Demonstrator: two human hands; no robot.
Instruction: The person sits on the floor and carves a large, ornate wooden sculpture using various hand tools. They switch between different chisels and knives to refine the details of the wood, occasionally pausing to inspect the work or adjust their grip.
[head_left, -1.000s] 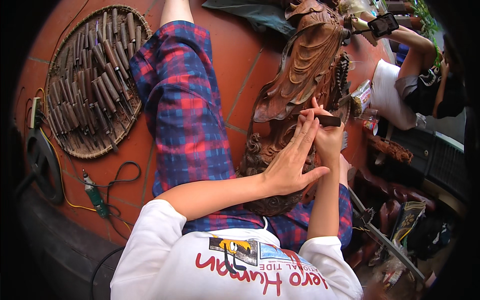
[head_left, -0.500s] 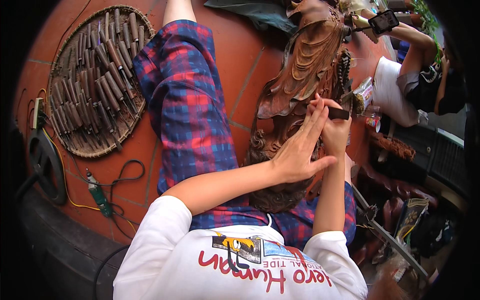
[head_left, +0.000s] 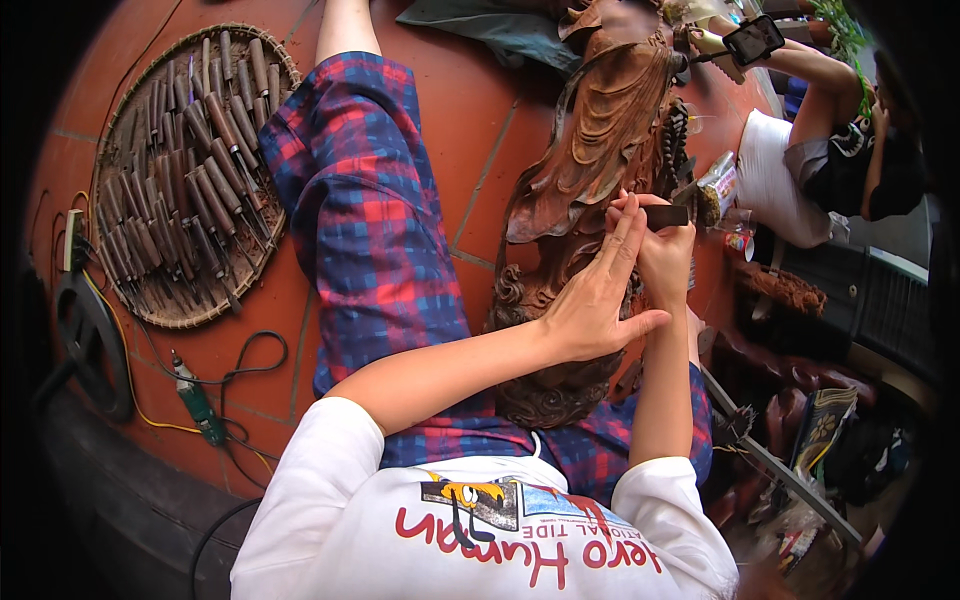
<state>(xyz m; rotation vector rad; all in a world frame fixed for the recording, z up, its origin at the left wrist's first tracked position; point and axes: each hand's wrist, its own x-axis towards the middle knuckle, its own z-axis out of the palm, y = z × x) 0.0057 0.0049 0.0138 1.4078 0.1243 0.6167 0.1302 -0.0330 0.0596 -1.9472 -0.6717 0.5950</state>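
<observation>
A carved wooden statue (head_left: 600, 130), brown with flowing robe folds, lies between my legs, its curly carved end toward me. My right hand (head_left: 667, 262) is wrapped round the dark handle of a carving chisel (head_left: 666, 215), low over the statue. The chisel's blade is hidden behind my fingers. My left hand (head_left: 597, 300) lies flat against the right one, fingers stretched out together and thumb apart. Its fingertips reach the front of the grip. Whether they touch the blade cannot be seen.
On the left, a round woven tray (head_left: 180, 322) holds many wooden-handled chisels. A green rotary tool (head_left: 200, 405) with cords and a black fan-like object (head_left: 88, 335) are near it. Another person (head_left: 810, 190) sits at the right, near a phone (head_left: 754, 41). A metal bar (head_left: 780, 462) slants at lower right.
The view has shifted slightly. Both hands stay together on the chisel, its handle now lying a little more level over the statue.
</observation>
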